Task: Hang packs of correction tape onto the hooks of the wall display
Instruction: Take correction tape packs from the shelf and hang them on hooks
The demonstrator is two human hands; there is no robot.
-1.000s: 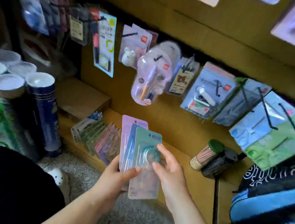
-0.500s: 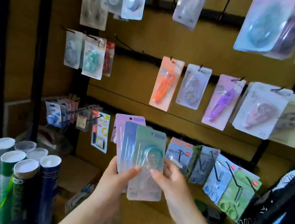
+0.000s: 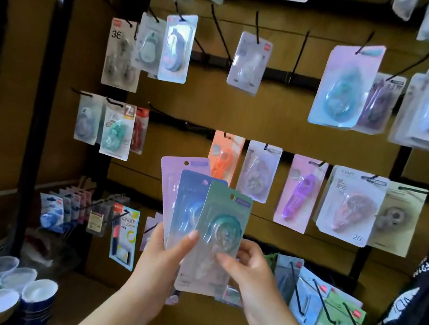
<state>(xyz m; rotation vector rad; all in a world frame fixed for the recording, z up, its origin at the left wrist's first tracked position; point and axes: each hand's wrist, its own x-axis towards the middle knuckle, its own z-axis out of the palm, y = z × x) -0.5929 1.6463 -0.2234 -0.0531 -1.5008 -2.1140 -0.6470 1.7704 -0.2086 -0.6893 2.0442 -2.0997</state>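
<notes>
Clearly fanned, the fan of packs [image 3: 182, 222] sits at the near centre, held up in front of the wall display [image 3: 271, 123]. It has three blister cards, each with a round punch hole at the top and a clear bubble over a tape dispenser. The purple pack [image 3: 172, 175] is at the back left, the blue pack [image 3: 186, 200] is in the middle and the green pack [image 3: 221, 232] is in front on the right. The left hand [image 3: 161, 262] grips the fan from below, thumb pressed across the fronts; its other fingers are hidden behind. The right hand [image 3: 248, 274] pinches the green pack's lower right edge, thumb in front, fingers curled behind.

Against half a second ago, the fan is raised: the purple pack's top now overlaps the hung orange pack [image 3: 225, 158], and the upper row with a bare hook [image 3: 220, 38] has come into sight. Both grips are unchanged.
</notes>
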